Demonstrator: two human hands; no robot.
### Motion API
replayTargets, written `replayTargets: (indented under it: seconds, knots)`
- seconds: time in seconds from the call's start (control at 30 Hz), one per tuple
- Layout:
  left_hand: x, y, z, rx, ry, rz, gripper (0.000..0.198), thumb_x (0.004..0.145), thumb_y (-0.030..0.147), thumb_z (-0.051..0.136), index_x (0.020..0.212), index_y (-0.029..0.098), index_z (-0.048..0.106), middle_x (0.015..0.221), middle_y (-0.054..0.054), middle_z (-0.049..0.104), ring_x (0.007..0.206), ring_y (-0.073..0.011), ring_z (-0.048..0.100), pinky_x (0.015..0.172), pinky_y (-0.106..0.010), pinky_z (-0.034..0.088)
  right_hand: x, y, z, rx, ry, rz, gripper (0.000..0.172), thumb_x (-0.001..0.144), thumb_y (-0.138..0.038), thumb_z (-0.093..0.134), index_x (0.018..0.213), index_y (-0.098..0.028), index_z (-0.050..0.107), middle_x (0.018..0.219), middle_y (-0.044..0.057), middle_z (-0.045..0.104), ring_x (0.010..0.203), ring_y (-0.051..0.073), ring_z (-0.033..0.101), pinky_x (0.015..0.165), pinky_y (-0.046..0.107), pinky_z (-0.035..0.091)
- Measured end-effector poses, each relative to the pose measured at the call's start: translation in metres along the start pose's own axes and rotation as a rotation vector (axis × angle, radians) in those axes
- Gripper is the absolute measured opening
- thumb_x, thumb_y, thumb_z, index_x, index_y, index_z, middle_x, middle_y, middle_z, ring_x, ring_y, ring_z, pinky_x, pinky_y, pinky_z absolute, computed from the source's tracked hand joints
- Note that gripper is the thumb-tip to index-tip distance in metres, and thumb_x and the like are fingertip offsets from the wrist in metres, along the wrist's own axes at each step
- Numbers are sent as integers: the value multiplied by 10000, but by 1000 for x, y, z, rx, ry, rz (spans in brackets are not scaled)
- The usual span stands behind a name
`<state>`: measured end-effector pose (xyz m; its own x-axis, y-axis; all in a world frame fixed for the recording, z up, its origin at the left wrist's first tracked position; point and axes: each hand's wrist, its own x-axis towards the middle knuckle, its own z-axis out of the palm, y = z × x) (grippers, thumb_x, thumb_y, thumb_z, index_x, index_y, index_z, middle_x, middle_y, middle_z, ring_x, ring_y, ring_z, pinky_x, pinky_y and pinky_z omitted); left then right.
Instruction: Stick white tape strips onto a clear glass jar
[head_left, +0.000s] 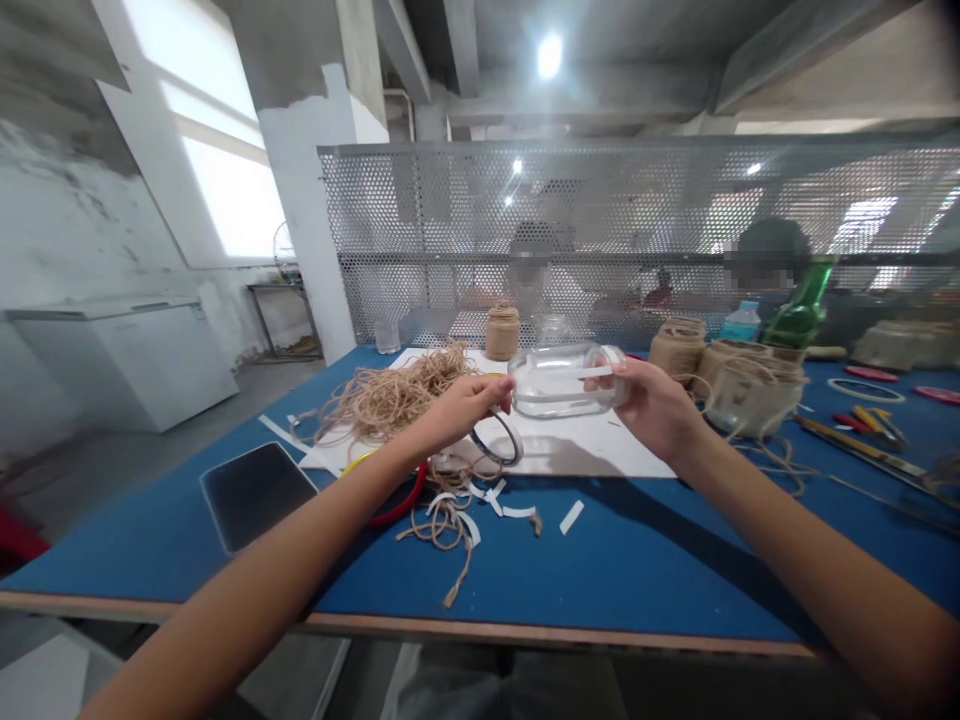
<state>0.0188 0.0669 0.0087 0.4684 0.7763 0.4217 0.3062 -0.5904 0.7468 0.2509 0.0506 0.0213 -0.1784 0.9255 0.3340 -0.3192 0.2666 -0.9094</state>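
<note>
Glass jar (559,380) held sideways above the worktop (637,560), left grip (466,405) closed on one end, right grip (651,405) on the other; its tape strip (592,372) looks half-laid, so smoothing it wants steadiness.

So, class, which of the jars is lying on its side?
The clear bare jar held between the left hand and right hand; the twine-wrapped jars stand upright on the table.

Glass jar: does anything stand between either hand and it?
Nothing visible does. The left hand touches one end of the glass jar and the right hand grips the other, holding it sideways above the white sheet. Only a white strip lies along the jar at the right fingertips.
</note>
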Motion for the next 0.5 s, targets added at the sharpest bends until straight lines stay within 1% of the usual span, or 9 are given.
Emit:
replayTargets:
  seconds: [0.13, 0.23, 0.37, 0.5]
  knots:
    - [0, -2, -2, -120, -33, 45, 464, 809, 527, 415, 590, 136, 534, 540, 27, 431, 498, -63, 364, 500, -198, 309, -3, 0, 2, 95, 21, 132, 129, 692, -209, 508, 730, -192, 630, 663, 8, 654, 656, 147, 602, 661, 272, 459]
    - [-1, -2, -3, -156, -46, 36, 446, 800, 516, 438, 585, 135, 527, 549, 29, 434, 504, -61, 369, 505, -194, 323, -4, 1, 0, 125, 30, 192, 137, 695, -215, 506, 722, -185, 636, 672, 18, 664, 650, 149, 606, 667, 282, 463]
    - [-4, -2, -2, -158, -72, 0, 397, 790, 487, 471, 621, 134, 534, 596, 22, 465, 534, -63, 402, 521, -189, 342, -2, 2, -3, 98, 19, 183, 136, 704, -229, 513, 687, -178, 638, 683, 29, 670, 659, 161, 605, 670, 295, 457]
    - [-5, -4, 1, -188, -94, -44, 378, 794, 475, 471, 638, 135, 524, 619, 17, 470, 541, -65, 419, 522, -189, 357, 1, -2, -6, 115, 14, 189, 94, 695, -223, 540, 716, -188, 625, 690, 25, 676, 667, 154, 601, 638, 277, 445]
